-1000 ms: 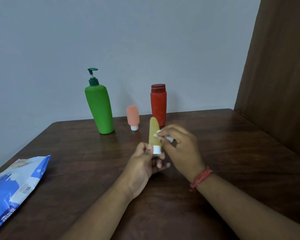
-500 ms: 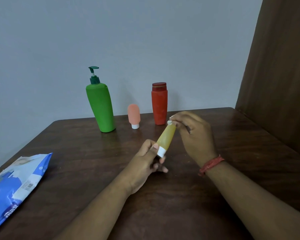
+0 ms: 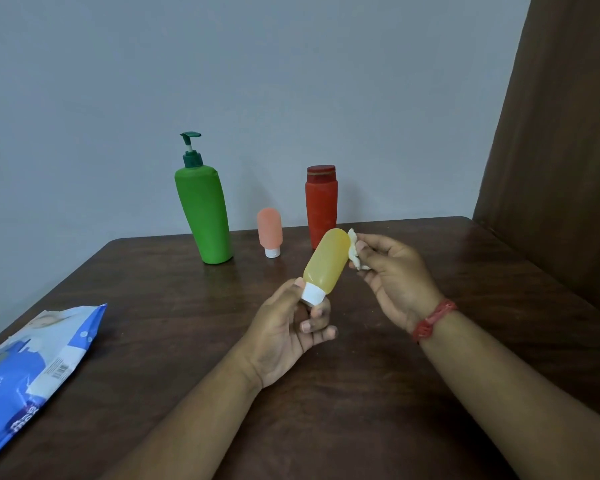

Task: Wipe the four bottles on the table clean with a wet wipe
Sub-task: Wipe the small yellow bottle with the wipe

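My left hand (image 3: pixel 288 327) pinches the white cap of a small yellow bottle (image 3: pixel 326 259), holding it above the table, tilted up to the right. My right hand (image 3: pixel 395 275) pinches a crumpled white wet wipe (image 3: pixel 354 252) against the bottle's upper right side. At the back of the table stand a tall green pump bottle (image 3: pixel 203 216), a small pink bottle (image 3: pixel 270 233) resting on its white cap, and a red bottle (image 3: pixel 321 206), its base partly hidden by the yellow one.
A blue and white wet wipe pack (image 3: pixel 32 368) lies at the table's left edge. The dark wooden table (image 3: pixel 153 323) meets a grey wall behind. A brown wooden panel (image 3: pixel 561 150) rises at the right.
The yellow bottle has gone from upright to tilted right and now shows its broad face. My right hand with the wipe has slid from near the cap to the bottle's upper end.
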A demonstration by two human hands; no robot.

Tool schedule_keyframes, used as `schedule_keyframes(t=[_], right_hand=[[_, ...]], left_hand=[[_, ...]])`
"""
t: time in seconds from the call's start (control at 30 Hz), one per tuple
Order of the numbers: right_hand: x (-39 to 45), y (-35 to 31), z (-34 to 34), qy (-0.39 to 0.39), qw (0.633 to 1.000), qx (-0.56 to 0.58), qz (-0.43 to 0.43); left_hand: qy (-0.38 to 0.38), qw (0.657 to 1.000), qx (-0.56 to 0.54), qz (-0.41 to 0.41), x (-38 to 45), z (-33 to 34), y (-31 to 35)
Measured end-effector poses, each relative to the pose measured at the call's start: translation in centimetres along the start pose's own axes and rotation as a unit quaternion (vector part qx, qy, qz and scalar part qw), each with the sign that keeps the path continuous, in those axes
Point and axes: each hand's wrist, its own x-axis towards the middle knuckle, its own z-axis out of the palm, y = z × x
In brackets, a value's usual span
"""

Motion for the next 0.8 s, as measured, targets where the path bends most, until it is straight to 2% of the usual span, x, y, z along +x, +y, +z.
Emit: schedule_keyframes(t=[0.13,0.27,0.43,0.53,0.63,0.73,0.8], right_hand=[[-1.2,1.0,1.4,-0.034,0.996,0.059,0.064],[-1.9,2.3,2.4,-0.044,0.998,0.008,0.052],[-2.3,2.3,2.6,-0.012,0.999,-0.052,-0.002],[-2.8,2.3,2.8,-0.017,0.998,-0.052,-0.016],[-2.9,2.2,2.8,-0.025,0.991,-0.119,-0.061],[-2.7,2.0,2.6,-0.045,0.967,-0.227,-0.109],[-2.8,2.1,2.6,-0.058,0.938,-0.305,-0.155]], left_hand=[[0.007,0.999,-0.039,0.024,-0.1,0.6,0.3],[0.038,0.998,-0.019,0.051,0.0,0.3,0.6],[0.107,0.979,0.154,0.084,0.3,0.1,-0.4],[0.092,0.949,0.278,0.12,0.3,0.3,-1.0],[0.111,0.918,0.353,0.141,0.3,0.3,-1.2],[0.156,0.928,0.31,0.134,0.5,0.0,-1.0],[0.174,0.938,0.274,0.126,0.7,-0.5,-0.7]])
